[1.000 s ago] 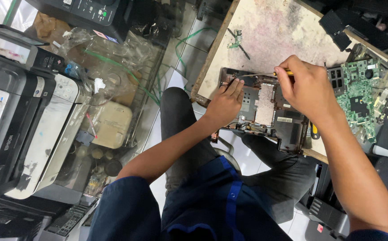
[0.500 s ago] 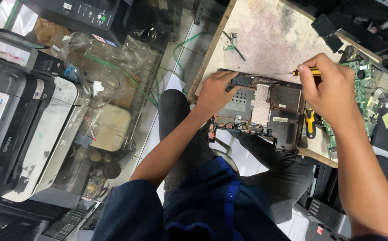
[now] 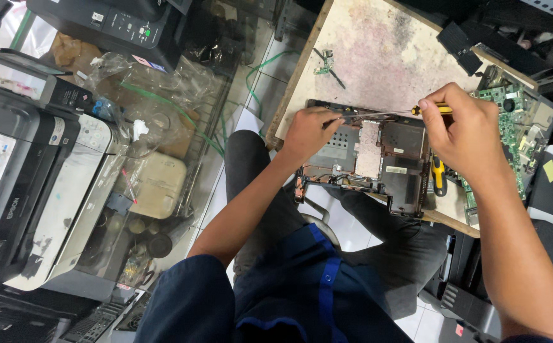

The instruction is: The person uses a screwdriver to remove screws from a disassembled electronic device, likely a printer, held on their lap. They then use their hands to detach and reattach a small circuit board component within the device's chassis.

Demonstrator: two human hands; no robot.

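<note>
The right hand (image 3: 464,136), right of centre in the frame, has its grip closed around the yellow handle of a screwdriver (image 3: 384,113). Its thin shaft runs leftward, almost level, across the top edge of an opened laptop base (image 3: 378,159). The left hand (image 3: 308,133), at centre frame, rests on the upper left corner of the base, with its fingertips pinched at or around the shaft's tip; whether they clamp the tip itself or a small part there cannot be told.

The base lies at the near edge of a stained wooden worktop (image 3: 378,57) in the upper middle of the frame and partly overhangs it, above the person's lap. It shows dark metal plates, a pale patch in the middle and thin wires along its lower left edge. A second screwdriver (image 3: 438,176) with a yellow and black handle lies just beside the base's right edge. Further right sits a green circuit board (image 3: 512,121). A small green board piece (image 3: 325,63) lies on the worktop above the left hand, apart from the base.

At the left of the frame stand printers (image 3: 28,171). Clear plastic bags (image 3: 136,114) lie between them and the person's knee.
</note>
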